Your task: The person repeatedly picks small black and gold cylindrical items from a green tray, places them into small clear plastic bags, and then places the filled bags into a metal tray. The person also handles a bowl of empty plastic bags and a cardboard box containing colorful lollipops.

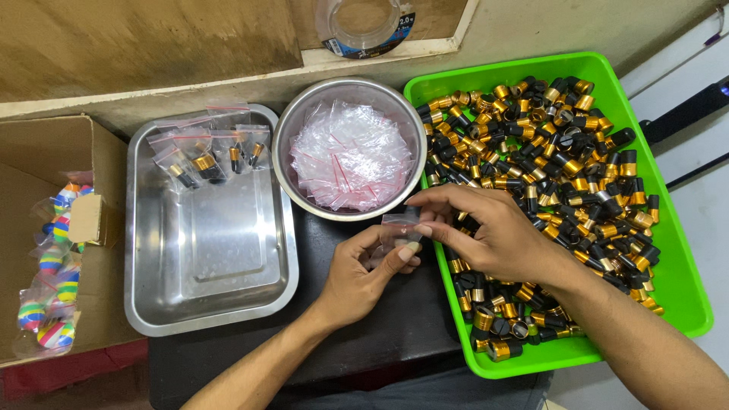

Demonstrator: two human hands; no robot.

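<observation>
1. Left hand (363, 275) and right hand (486, 231) both pinch one small clear bag (396, 228) over the dark table (380, 326).
2. Advice: hold its mouth spread.
3. Beyond: green tray (683, 288) of black-gold cylinders (562, 159), steel bowl (288, 121) of empty bags.

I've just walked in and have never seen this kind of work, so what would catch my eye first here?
Most striking is the bright green tray on the right, heaped with small black and gold cylinders. In the middle, the left hand and right hand together pinch a small clear bag, just below a round steel bowl full of such bags. Left of that, a steel pan holds a few filled bags at its far end.
</observation>
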